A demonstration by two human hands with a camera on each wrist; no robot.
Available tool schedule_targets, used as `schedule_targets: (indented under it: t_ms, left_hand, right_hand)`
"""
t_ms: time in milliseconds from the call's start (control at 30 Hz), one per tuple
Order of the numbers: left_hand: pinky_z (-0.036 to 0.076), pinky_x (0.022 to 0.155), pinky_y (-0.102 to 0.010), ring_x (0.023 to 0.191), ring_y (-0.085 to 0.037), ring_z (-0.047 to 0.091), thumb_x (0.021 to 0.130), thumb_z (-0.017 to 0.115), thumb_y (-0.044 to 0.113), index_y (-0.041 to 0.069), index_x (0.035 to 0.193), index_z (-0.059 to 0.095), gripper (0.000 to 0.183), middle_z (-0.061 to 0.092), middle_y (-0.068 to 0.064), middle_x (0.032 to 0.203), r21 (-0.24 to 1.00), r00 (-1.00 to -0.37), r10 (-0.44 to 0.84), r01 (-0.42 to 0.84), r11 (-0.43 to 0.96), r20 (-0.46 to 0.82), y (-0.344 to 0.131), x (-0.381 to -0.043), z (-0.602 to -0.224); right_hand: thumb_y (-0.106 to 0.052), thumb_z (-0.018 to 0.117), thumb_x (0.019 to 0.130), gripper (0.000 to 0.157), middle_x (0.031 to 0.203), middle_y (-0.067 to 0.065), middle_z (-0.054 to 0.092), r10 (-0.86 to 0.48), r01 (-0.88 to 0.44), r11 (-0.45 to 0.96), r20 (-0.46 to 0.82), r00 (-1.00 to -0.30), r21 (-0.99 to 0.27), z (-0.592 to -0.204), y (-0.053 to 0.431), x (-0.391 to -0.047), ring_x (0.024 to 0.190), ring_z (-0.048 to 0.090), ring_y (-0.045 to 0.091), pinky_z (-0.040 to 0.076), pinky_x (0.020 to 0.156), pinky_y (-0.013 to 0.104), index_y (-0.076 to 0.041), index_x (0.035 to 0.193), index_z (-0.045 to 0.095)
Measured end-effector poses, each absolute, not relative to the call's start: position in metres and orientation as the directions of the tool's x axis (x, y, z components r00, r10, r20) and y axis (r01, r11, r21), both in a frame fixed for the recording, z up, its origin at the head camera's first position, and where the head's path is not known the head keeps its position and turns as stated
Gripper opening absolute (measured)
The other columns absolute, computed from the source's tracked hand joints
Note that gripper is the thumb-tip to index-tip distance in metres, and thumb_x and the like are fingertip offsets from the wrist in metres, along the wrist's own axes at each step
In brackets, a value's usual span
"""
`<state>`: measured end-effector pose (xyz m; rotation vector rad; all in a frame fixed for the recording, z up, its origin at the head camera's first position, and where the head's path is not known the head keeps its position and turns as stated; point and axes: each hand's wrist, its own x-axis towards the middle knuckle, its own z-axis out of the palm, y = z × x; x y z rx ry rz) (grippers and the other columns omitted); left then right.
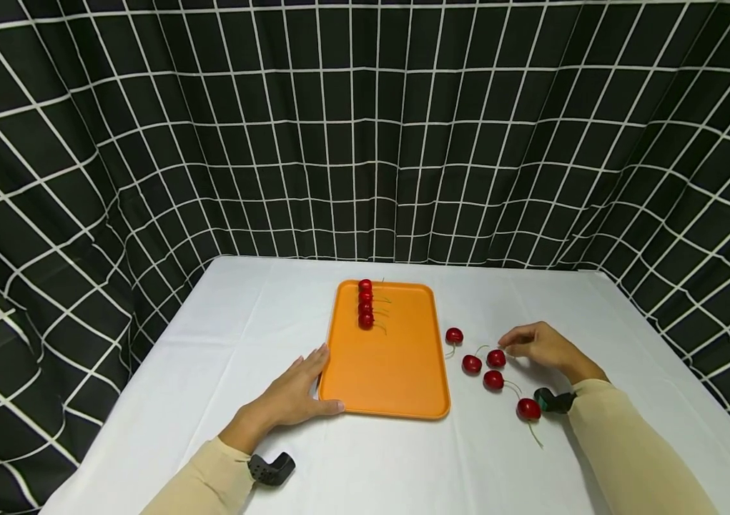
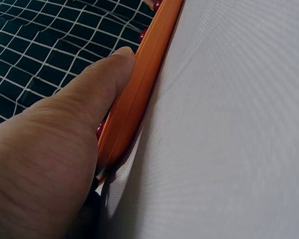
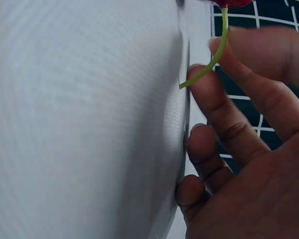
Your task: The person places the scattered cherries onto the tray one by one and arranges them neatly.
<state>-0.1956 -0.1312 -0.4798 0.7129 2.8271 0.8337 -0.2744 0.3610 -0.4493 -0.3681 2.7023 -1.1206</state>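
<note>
My left hand (image 1: 294,390) lies at the near left corner of an orange tray (image 1: 397,365), its fingers along the left side and its thumb (image 2: 109,69) against the near rim. Inside the tray, several red cherries (image 1: 365,307) form a column at the upper left, stems to the right. My right hand (image 1: 541,348) is low over the table, thumb and forefinger brought close beside a cherry (image 1: 496,358); whether they pinch its stem is unclear. A green cherry stem (image 3: 222,47) crosses in front of these fingers in the right wrist view.
Several more cherries lie loose right of the tray, including one by its edge (image 1: 454,335) and one beside the right wrist camera (image 1: 554,401). A white cloth (image 1: 262,307) covers the table. Black curtain (image 1: 371,143) with white grid lines surrounds the back and sides.
</note>
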Motion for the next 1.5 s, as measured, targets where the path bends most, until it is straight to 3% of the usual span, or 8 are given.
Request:
schedule_targets:
  t_ms: [300, 567, 833, 967, 1133, 1233, 1500]
  left_hand:
    - [0.006, 0.116, -0.038, 0.144, -0.019, 0.012, 0.077, 0.063, 0.071, 0.002, 0.153, 0.019, 0.111, 0.013, -0.007, 0.159, 0.533, -0.874, 0.485, 0.422, 0.734, 0.025, -0.128, -0.196, -0.481]
    - [0.006, 0.116, -0.037, 0.144, -0.018, 0.012, 0.077, 0.064, 0.069, 0.004, 0.153, 0.019, 0.110, 0.013, -0.005, 0.159, 0.535, -0.882, 0.472, 0.409, 0.740, 0.021, -0.128, -0.197, -0.477]
    - [0.006, 0.116, -0.039, 0.144, -0.019, 0.012, 0.077, 0.064, 0.070, 0.004, 0.153, 0.020, 0.110, 0.014, -0.006, 0.159, 0.544, -0.878, 0.478, 0.409, 0.733, 0.015, -0.126, -0.197, -0.481]
    - [0.007, 0.116, -0.038, 0.144, -0.019, 0.012, 0.077, 0.064, 0.070, 0.003, 0.153, 0.021, 0.110, 0.014, -0.005, 0.159, 0.543, -0.879, 0.476, 0.412, 0.732, 0.027, -0.126, -0.198, -0.481]
    - [0.006, 0.116, -0.038, 0.144, -0.019, 0.012, 0.078, 0.063, 0.070, 0.002, 0.153, 0.020, 0.110, 0.014, -0.006, 0.159, 0.536, -0.874, 0.484, 0.422, 0.731, 0.028, -0.126, -0.198, -0.480]
    - [0.007, 0.116, -0.039, 0.144, -0.019, 0.012, 0.077, 0.063, 0.071, 0.003, 0.153, 0.020, 0.111, 0.014, -0.007, 0.159, 0.532, -0.876, 0.482, 0.417, 0.737, 0.019, -0.127, -0.197, -0.479]
    - [0.007, 0.116, -0.039, 0.144, -0.019, 0.014, 0.077, 0.064, 0.069, 0.002, 0.152, 0.022, 0.110, 0.015, -0.007, 0.158, 0.523, -0.880, 0.474, 0.416, 0.743, 0.027, -0.131, -0.196, -0.477]
  right_hand:
    - [-0.006, 0.063, 0.084, 0.021, 0.101, 0.008, 0.067, -0.337, -0.181, 0.698, -0.095, -0.937, -0.692, -0.447, 0.367, -0.264, 0.092, 0.052, 0.023, 0.044, 0.077, 0.035, -0.002, 0.102, 0.073]
    - [-0.008, 0.071, 0.086, 0.009, 0.091, 0.006, 0.064, -0.393, -0.300, 0.636, 0.037, -0.919, -0.711, -0.448, 0.366, -0.262, 0.080, 0.046, 0.017, 0.037, 0.062, 0.026, -0.003, 0.091, 0.075]
    - [-0.015, 0.067, 0.088, 0.012, 0.092, 0.003, 0.066, -0.344, -0.228, 0.706, -0.043, -0.938, -0.670, -0.446, 0.360, -0.257, 0.084, 0.050, 0.018, 0.043, 0.069, 0.031, -0.007, 0.088, 0.075]
    - [-0.014, 0.069, 0.086, 0.009, 0.090, 0.004, 0.065, -0.350, -0.225, 0.705, -0.053, -0.935, -0.673, -0.447, 0.361, -0.258, 0.081, 0.049, 0.019, 0.042, 0.065, 0.029, -0.007, 0.086, 0.074]
    - [-0.008, 0.067, 0.088, 0.006, 0.083, 0.004, 0.063, -0.343, -0.242, 0.700, -0.020, -0.939, -0.672, -0.448, 0.363, -0.259, 0.074, 0.049, 0.018, 0.043, 0.058, 0.026, -0.004, 0.088, 0.071]
    - [-0.008, 0.064, 0.091, 0.007, 0.082, 0.004, 0.063, -0.312, -0.246, 0.717, 0.016, -0.950, -0.652, -0.445, 0.363, -0.260, 0.075, 0.050, 0.018, 0.044, 0.061, 0.027, -0.005, 0.088, 0.070]
    - [-0.021, 0.063, 0.095, 0.022, 0.089, 0.015, 0.067, -0.212, -0.253, 0.690, 0.145, -0.967, -0.678, -0.408, 0.330, -0.271, 0.081, 0.053, 0.025, 0.045, 0.066, 0.034, 0.000, 0.095, 0.070]
